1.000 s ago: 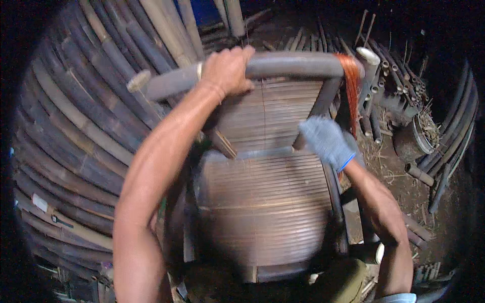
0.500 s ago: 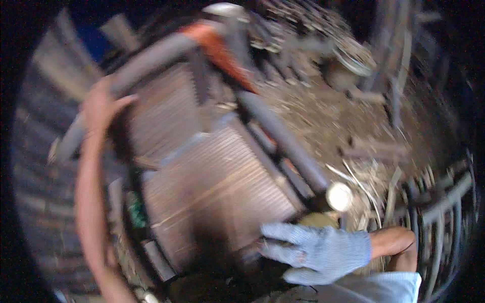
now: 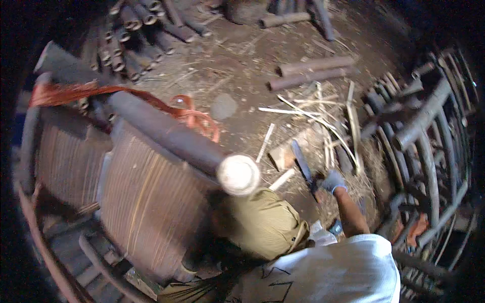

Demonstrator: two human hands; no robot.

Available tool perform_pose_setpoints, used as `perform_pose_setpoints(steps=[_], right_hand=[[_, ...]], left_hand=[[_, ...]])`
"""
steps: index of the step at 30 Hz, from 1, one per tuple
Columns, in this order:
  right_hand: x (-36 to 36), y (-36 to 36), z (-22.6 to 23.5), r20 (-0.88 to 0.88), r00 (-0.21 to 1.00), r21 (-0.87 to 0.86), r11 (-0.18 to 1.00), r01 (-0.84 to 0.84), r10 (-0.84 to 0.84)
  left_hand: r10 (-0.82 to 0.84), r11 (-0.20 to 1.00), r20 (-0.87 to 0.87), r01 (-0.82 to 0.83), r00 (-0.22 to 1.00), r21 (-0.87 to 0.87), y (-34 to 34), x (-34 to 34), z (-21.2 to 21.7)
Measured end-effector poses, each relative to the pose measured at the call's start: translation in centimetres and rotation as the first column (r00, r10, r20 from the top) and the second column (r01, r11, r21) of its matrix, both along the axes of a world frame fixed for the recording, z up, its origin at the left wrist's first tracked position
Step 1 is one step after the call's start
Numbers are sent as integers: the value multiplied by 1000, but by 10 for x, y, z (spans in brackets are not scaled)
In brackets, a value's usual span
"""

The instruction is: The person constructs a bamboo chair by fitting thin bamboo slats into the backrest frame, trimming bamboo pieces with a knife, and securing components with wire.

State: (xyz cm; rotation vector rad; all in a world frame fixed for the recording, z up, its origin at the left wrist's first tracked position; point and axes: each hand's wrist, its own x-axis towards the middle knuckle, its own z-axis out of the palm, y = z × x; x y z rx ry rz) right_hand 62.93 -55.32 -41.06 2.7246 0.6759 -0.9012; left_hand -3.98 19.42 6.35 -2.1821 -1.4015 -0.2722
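Note:
My right hand (image 3: 332, 181), in a pale grey-blue glove, reaches down to the ground on my right. It is right beside the handle end of a long dark-bladed knife (image 3: 302, 160), close to or touching it. Blur and the angle hide whether the fingers wrap the handle. The blade points away from me, at the edge of a pale wooden block (image 3: 284, 151). Thin split strips (image 3: 323, 118) lie scattered beyond the hand. My left hand is out of view.
A ribbed brown bench (image 3: 146, 202) with a thick pole (image 3: 166, 129) along its side stands at my left. Orange webbing (image 3: 197, 121) hangs off it. Cut bamboo tubes (image 3: 136, 30) are piled far left, two poles (image 3: 313, 71) lie ahead, and a pole rack (image 3: 429, 151) stands right.
The view has swung right. My left hand has left the bench frame and gone out of view. My right hand has moved from beside the bench down to the knife on the ground.

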Motion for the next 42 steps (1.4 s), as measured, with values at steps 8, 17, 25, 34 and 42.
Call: perform_pose_setpoints(steps=[8, 17, 25, 34, 42], right_hand=[[-67, -13, -67, 21, 993, 187, 976, 112, -118], [-21, 3, 64, 61, 958, 718, 679, 152, -279], [-135, 257, 442, 593, 670, 614, 287, -735, 447], [-239, 436, 505, 781, 164, 119, 115, -986, 603], [-244, 467, 505, 802, 205, 144, 150, -978, 561]], left_hand=[[83, 993, 95, -90, 992, 71, -76, 89, -1], [77, 978, 144, -103, 987, 181, -99, 80, -19], [-16, 971, 239, -42, 971, 234, -96, 93, -20], [-16, 952, 252, -63, 968, 300, -98, 78, -25], [4, 960, 258, -77, 966, 271, -97, 82, -25]])
